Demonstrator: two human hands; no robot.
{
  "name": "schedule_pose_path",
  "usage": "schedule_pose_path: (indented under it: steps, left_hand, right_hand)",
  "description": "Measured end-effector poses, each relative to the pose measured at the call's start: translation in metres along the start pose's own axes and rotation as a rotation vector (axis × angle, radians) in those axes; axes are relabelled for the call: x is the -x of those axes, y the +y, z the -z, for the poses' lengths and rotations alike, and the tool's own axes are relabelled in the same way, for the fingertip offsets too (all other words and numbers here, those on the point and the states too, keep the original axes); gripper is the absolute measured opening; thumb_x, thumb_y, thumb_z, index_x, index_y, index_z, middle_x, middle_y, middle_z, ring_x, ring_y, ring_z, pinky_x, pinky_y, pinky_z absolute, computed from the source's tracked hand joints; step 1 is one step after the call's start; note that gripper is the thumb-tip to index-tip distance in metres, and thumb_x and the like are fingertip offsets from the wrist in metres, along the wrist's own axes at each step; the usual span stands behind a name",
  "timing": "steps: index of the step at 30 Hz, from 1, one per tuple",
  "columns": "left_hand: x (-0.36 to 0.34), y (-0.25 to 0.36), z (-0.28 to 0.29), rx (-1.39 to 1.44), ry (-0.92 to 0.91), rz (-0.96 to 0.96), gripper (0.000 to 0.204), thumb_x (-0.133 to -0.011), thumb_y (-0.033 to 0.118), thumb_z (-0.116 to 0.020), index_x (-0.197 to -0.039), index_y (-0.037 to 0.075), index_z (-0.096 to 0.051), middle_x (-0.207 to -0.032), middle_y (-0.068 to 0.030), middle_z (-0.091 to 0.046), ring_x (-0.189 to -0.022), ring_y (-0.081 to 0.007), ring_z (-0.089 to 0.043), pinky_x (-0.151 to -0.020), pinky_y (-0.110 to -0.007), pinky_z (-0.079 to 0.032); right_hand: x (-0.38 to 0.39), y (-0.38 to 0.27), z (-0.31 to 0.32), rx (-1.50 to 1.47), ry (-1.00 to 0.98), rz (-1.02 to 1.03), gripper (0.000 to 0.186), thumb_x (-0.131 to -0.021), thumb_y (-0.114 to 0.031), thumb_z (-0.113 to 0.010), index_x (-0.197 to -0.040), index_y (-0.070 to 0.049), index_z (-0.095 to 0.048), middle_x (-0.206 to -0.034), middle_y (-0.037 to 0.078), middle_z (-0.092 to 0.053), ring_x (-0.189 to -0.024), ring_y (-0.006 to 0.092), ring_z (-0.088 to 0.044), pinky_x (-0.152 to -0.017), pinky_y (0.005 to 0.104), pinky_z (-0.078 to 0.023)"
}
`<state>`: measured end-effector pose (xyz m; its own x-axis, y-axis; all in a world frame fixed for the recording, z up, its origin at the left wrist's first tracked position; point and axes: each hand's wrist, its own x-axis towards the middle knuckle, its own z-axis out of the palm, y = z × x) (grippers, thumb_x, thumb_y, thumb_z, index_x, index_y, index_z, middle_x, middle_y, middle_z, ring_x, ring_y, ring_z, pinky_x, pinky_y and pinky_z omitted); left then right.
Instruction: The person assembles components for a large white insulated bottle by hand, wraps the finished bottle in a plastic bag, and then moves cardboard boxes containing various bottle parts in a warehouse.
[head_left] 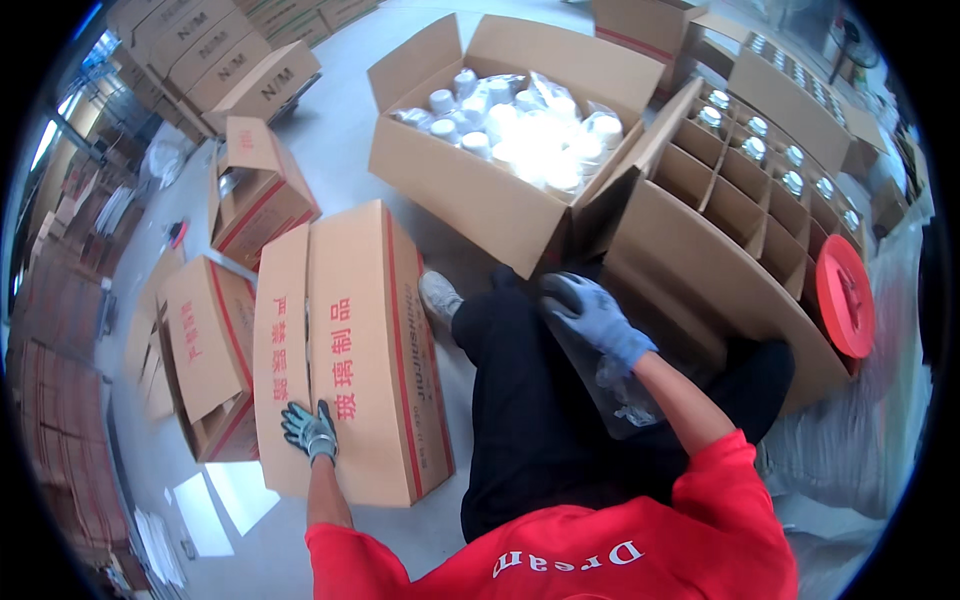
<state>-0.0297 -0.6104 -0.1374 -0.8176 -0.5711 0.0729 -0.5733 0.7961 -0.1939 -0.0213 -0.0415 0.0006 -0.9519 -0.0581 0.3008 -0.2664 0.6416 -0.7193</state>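
Note:
My left hand (309,430), in a grey-green work glove, lies flat with fingers spread on the top of a closed cardboard box (345,350) with red stripes, at my left side. My right hand (592,308), in a blue-grey glove, closes on a clear plastic bag (610,385) that hangs down over my black trousers. Just past that hand stands an open cardboard box with divider cells (740,215), several of its far cells holding glass jars with lids (755,150).
A large open box (470,180) full of bagged white jars stands ahead. Smaller red-striped boxes (205,345) lie on the floor at left, stacked cartons (215,60) behind. A red round lid (845,297) and plastic sheeting (860,440) sit at right.

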Motion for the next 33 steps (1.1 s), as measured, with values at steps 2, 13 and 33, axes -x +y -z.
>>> schedule_pose_path:
  steps: [2, 13, 33]
  left_hand:
    - [-0.015, -0.004, -0.002, 0.015, -0.012, 0.019, 0.087, -0.090, 0.065, -0.040, -0.149, 0.004, -0.023, -0.154, -0.0230, -0.023, -0.140, -0.0449, -0.022, -0.111, -0.059, -0.018]
    - [0.015, -0.025, 0.006, 0.105, 0.025, -0.185, 0.087, -0.091, 0.056, -0.048, -0.150, 0.000, -0.018, -0.154, -0.0242, -0.020, -0.142, -0.0418, -0.019, -0.114, -0.055, -0.015]
    - [0.088, -0.076, 0.030, 0.210, 0.149, -0.432, 0.080, -0.084, 0.046, -0.060, -0.147, 0.008, -0.030, -0.153, -0.0180, -0.028, -0.142, -0.0336, -0.025, -0.114, -0.055, -0.013]
  right_hand:
    - [0.026, 0.023, -0.011, -0.068, -0.030, -0.141, 0.036, -0.088, -0.029, -0.062, -0.115, -0.004, -0.061, -0.110, 0.018, -0.063, -0.104, 0.0349, -0.059, -0.092, 0.0406, -0.047]
    - [0.000, 0.062, -0.060, -0.206, -0.232, -0.239, 0.038, -0.087, -0.026, -0.066, -0.114, 0.000, -0.062, -0.113, 0.015, -0.064, -0.107, 0.0301, -0.061, -0.093, 0.0364, -0.047]
    - [0.075, 0.095, -0.098, -0.100, -0.746, -0.262, 0.028, -0.087, -0.011, -0.057, -0.112, -0.001, -0.062, -0.109, 0.011, -0.068, -0.099, 0.0248, -0.063, -0.087, 0.0344, -0.048]
